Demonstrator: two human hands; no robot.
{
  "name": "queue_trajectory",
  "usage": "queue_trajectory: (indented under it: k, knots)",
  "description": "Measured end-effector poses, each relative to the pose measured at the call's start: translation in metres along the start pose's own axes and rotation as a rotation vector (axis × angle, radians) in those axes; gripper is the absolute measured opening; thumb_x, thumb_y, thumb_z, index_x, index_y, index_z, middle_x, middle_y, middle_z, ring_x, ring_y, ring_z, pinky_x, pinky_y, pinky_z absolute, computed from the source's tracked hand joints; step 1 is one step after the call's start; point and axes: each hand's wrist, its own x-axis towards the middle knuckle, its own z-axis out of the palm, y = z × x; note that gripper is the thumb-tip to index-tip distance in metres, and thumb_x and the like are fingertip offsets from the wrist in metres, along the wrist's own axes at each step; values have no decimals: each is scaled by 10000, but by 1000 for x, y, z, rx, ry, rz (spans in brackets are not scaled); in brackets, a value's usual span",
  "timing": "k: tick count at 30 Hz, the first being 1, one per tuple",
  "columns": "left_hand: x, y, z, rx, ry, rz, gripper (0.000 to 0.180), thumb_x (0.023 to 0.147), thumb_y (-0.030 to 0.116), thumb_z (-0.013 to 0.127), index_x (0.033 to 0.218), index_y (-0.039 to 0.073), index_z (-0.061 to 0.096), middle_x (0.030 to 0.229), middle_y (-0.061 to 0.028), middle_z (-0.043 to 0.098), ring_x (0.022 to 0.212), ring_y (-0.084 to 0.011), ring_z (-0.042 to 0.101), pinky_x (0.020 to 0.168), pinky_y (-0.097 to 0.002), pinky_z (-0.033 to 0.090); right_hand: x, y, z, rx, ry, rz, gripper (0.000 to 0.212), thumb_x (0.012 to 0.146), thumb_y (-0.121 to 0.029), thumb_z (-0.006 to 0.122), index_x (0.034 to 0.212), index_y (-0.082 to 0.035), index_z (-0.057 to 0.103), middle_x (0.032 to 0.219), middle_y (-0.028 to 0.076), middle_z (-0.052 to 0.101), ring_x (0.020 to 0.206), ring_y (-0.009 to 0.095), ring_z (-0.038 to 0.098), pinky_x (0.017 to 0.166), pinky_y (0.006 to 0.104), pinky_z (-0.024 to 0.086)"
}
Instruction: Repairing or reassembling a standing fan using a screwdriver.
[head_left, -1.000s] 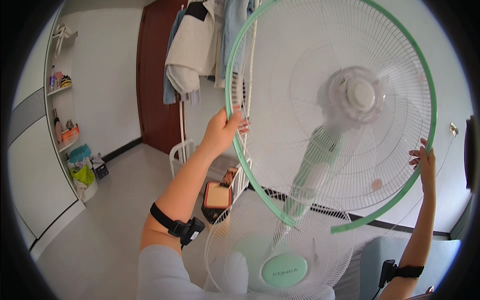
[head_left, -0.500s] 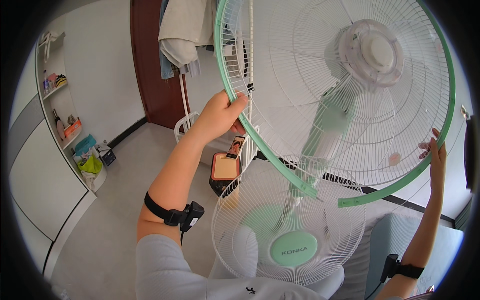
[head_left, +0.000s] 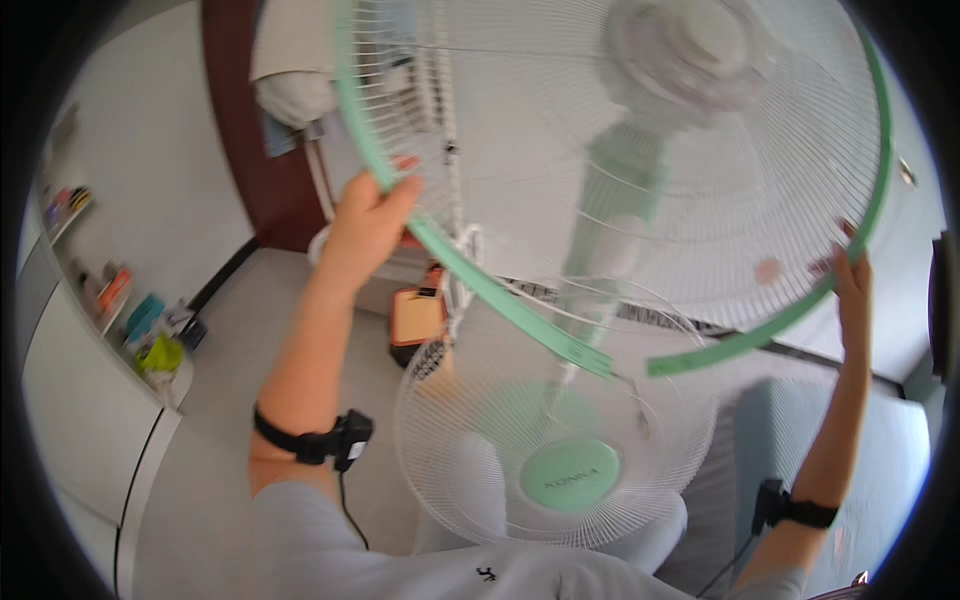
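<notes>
A green plastic ring [head_left: 490, 290] runs round the rim of the white wire rear grille [head_left: 720, 230] of a standing fan. Its two ends stand apart at the bottom, with a small gap between them. My left hand [head_left: 372, 228] grips the ring's left side, thumb in front and fingers behind. On the lower right side, my right hand [head_left: 852, 280] has its fingers wrapped round the same ring. A pale round motor hub [head_left: 705, 45] sits in the grille's middle, above the green fan column [head_left: 625, 170]. The white front grille [head_left: 450, 460], with its green centre cap [head_left: 570, 476], lies across my lap.
Beyond my left hand, a white rack holds hanging clothes [head_left: 300, 60] near a dark red door [head_left: 240, 130]. A dark box with a tan top [head_left: 418, 315] stands on the floor behind the front grille. Shelves [head_left: 110, 300] line the left; a light blue padded surface [head_left: 890, 440] lies right.
The whole view has shifted, so the fan and both hands now appear farther up and left. Both hands keep their hold on the ring, and its ends still stand apart.
</notes>
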Motion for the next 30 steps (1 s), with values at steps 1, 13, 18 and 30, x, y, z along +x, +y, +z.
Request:
queue_trajectory:
  k: [1,13,18,30]
  knots:
    - [-5,13,8,-97,-20,-84,322,783,153,490,1064,-1,458,697,2,494,523,-44,436,429,-173,339,1,6,7,57,21,-15,333,839,-181,404,1123,-7,393,642,-14,455,592,72,494,517,183,361]
    - [2,11,16,-181,-14,-117,361,796,132,445,1136,21,398,658,-16,510,548,-54,468,455,-178,348,7,-36,23,161,-64,199,355,822,-180,412,1091,51,390,672,89,564,633,134,573,488,205,433]
    - [-1,6,7,-203,24,-130,358,794,136,450,1133,28,405,661,-8,500,560,-44,460,462,-169,332,1,-43,32,282,-66,249,403,846,-284,381,1065,53,408,668,92,547,636,155,579,496,215,436]
    - [2,4,8,-219,6,-107,365,802,141,446,1139,12,392,756,-20,491,633,-60,464,525,-184,354,-1,-47,25,311,-134,286,433,852,-317,353,1058,61,400,658,106,536,628,167,572,478,227,428]
